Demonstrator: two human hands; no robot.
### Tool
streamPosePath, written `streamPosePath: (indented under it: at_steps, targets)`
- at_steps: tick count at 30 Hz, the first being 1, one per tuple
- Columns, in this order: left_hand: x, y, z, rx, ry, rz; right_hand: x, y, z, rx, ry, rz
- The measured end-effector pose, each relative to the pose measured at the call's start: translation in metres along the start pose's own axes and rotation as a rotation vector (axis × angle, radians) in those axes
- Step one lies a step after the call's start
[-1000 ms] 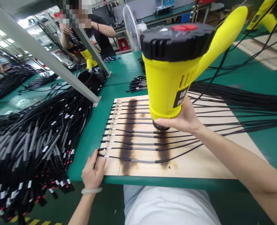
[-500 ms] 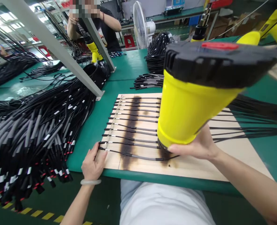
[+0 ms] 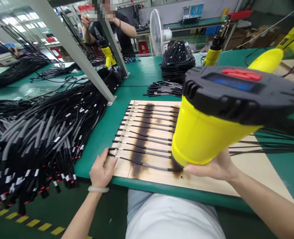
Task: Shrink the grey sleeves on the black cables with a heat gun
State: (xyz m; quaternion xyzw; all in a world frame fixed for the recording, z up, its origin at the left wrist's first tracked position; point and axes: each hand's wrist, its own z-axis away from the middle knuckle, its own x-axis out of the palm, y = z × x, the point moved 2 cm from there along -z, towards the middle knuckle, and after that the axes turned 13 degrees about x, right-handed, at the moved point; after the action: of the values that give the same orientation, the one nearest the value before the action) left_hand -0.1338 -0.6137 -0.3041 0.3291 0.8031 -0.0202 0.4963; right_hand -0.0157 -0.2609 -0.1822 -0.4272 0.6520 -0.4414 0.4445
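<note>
My right hand [image 3: 218, 167] is wrapped round a yellow heat gun [image 3: 201, 132] with a black end cap, held over the wooden board [image 3: 211, 179]. The gun's body hides its nozzle and part of the cables under it. Several thin black cables [image 3: 151, 152] with grey sleeves lie side by side across the board, over dark scorch bands. At the board's left front corner, my left hand [image 3: 102, 169] is closed at the end of the nearest cable [image 3: 149, 166], thumb and forefinger on it.
A big heap of sleeved cables [image 3: 37, 132] hangs over the table edge at left. Slanted metal posts [image 3: 79, 53] rise behind it. Cable bundles [image 3: 178, 61], a second yellow heat gun [image 3: 213, 54] and a fan [image 3: 156, 33] stand farther back. A co-worker [image 3: 124, 33] is across the table.
The view has shifted slightly, so the scene sits a little lower and to the right. The heat gun has tilted, showing more of its cap top. My left hand stays at the cable end.
</note>
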Motion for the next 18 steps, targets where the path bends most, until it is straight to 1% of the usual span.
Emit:
streamPosePath:
  at_steps: [1,3,5,6,8,10,12,14,15,16,18]
  targets:
    - [-0.001,0.0,0.0,-0.008,-0.004,0.006,0.0,-0.001,-0.001,-0.021,0.002,0.001]
    - [-0.002,0.0,0.002,-0.035,-0.013,0.024,0.0,-0.003,-0.001,-0.044,-0.074,-0.02]
    - [-0.005,-0.002,0.003,-0.058,-0.017,0.064,0.001,-0.003,-0.002,-0.008,-0.159,-0.013]
    - [-0.008,-0.002,0.003,-0.064,-0.015,0.091,0.0,-0.003,-0.003,0.014,-0.176,-0.012]
    - [-0.017,0.0,0.001,-0.062,0.005,0.151,0.0,-0.002,-0.005,0.055,-0.148,-0.016]
    - [-0.032,0.009,-0.008,-0.034,0.038,0.185,0.002,-0.003,-0.008,0.076,-0.125,-0.02]
    - [-0.052,0.028,-0.023,0.052,0.082,0.16,0.009,-0.007,-0.009,0.087,-0.19,-0.025]
    - [-0.072,0.055,-0.039,0.209,0.151,0.059,0.019,-0.013,-0.012,0.09,-0.275,-0.048]
    - [-0.081,0.07,-0.046,0.306,0.198,-0.025,0.023,-0.017,-0.016,0.096,-0.289,-0.06]
    - [-0.088,0.086,-0.053,0.414,0.242,-0.117,0.028,-0.021,-0.02,0.107,-0.278,-0.072]
    - [-0.094,0.113,-0.067,0.626,0.316,-0.295,0.038,-0.028,-0.036,0.155,-0.236,-0.063]
